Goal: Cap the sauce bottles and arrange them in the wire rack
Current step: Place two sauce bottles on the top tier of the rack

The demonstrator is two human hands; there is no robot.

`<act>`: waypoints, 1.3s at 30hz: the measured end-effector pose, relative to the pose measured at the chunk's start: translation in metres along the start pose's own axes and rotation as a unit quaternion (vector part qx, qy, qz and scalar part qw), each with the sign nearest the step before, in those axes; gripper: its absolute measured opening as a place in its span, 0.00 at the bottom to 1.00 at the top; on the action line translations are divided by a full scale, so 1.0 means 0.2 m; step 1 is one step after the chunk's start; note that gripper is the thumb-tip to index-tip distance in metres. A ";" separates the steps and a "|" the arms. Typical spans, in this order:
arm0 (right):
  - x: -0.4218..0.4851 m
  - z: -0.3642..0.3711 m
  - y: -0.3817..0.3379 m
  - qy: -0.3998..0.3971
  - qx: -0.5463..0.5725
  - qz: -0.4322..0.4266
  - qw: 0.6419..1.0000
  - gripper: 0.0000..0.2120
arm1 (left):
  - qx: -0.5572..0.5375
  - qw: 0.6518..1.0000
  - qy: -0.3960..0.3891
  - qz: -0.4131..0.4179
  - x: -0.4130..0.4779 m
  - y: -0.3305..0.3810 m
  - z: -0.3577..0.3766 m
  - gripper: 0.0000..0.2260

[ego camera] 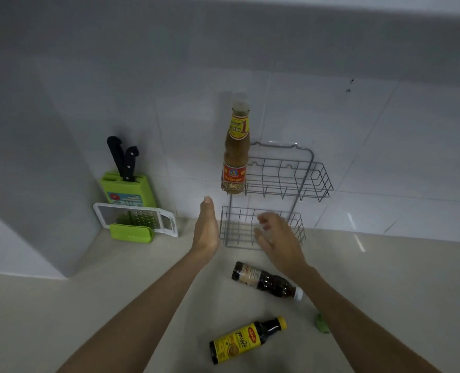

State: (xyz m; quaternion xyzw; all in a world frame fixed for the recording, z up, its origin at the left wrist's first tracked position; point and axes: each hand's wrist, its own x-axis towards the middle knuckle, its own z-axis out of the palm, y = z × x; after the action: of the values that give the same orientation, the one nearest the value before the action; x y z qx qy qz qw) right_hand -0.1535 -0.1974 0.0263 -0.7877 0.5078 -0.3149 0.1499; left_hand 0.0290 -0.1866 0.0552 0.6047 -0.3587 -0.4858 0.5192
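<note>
A two-tier grey wire rack (315,181) hangs on the tiled wall. A tall brown sauce bottle (236,149) with a red and yellow label stands upright in the left end of its upper basket. On the counter lie two dark bottles on their sides: one with a white cap (266,281) and one with a yellow label and yellow cap (246,341). My left hand (206,227) is flat, fingers straight, just left of the lower basket. My right hand (278,242) hovers blurred in front of the lower basket with fingers spread. Both hands hold nothing.
A green knife block (132,188) with two black-handled knives stands at the left by the wall corner. A white grater (134,218) leans on a green holder in front of it. A small green object (321,323) lies on the counter beside my right forearm.
</note>
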 end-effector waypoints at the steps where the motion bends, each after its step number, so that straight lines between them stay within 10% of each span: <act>1: -0.08 0.04 0.09 -0.085 -0.059 0.031 0.994 0.19 | 0.021 1.000 0.003 -0.012 -0.02 -0.06 0.00 0.29; 4: -0.27 0.09 0.29 -0.332 -0.153 0.176 0.914 0.33 | 0.102 0.993 -0.041 -0.037 -0.07 -0.21 0.01 0.27; 7: -0.38 0.14 0.37 -0.401 -0.190 0.196 0.875 0.37 | 0.129 0.987 -0.076 -0.060 -0.10 -0.29 0.02 0.26; 15: -0.39 0.13 0.43 -0.320 -0.153 0.183 0.917 0.27 | 0.135 0.985 -0.091 -0.063 -0.12 -0.31 0.07 0.27; 21: -0.33 0.05 0.30 -0.075 0.032 0.216 0.973 0.20 | 0.130 0.988 -0.071 -0.042 -0.15 -0.27 0.07 0.25; 32: -0.13 -0.25 0.06 0.068 0.086 0.162 0.981 0.16 | 0.111 0.991 -0.057 0.048 -0.13 0.04 0.04 0.13; 39: 0.26 -0.70 -0.29 0.216 0.198 0.048 0.955 0.12 | 0.056 0.988 -0.023 0.140 0.00 0.42 0.09 0.26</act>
State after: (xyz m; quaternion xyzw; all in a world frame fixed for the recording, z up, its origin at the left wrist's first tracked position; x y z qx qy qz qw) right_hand -0.1886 -0.2062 0.1831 -0.6303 0.4926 -0.5641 0.2044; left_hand 0.0170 -0.2080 0.1367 0.5655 -0.4782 -0.4011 0.5391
